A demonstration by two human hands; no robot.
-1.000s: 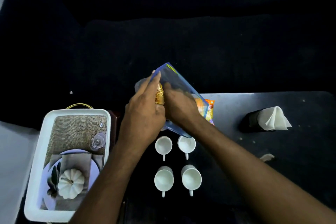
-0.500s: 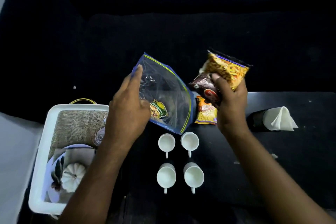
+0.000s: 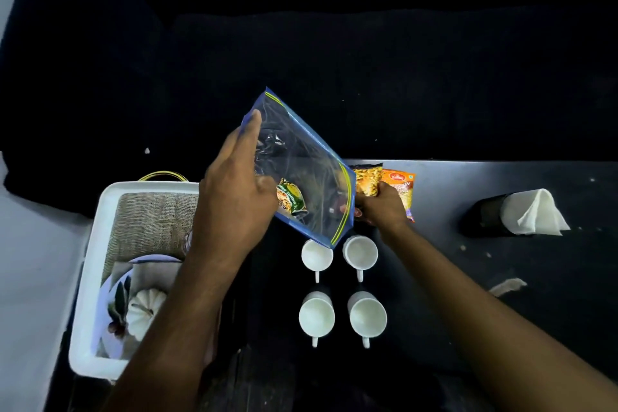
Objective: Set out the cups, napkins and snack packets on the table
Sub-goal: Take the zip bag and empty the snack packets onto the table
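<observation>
My left hand (image 3: 234,197) holds a clear zip bag (image 3: 301,170) with a blue edge, tilted above the dark table (image 3: 501,278). A green snack packet (image 3: 291,200) lies inside the bag. My right hand (image 3: 381,207) grips a yellow snack packet (image 3: 368,179) low over the table, just right of the bag. An orange snack packet (image 3: 403,187) lies on the table beside it. Several white cups (image 3: 317,316) stand in two rows below the bag, handles toward me. White napkins (image 3: 535,212) sit in a dark holder at the right.
A white tray (image 3: 92,278) at the left holds burlap cloth (image 3: 150,224), a plate, a folded napkin and a white pumpkin ornament (image 3: 145,309). A paper scrap (image 3: 506,286) lies on the table at the right. Beyond the table everything is dark.
My right hand pulled the yellow packet out of the bag, lifted it, then brought it down next to the orange packet. My left hand kept hold of the bag.
</observation>
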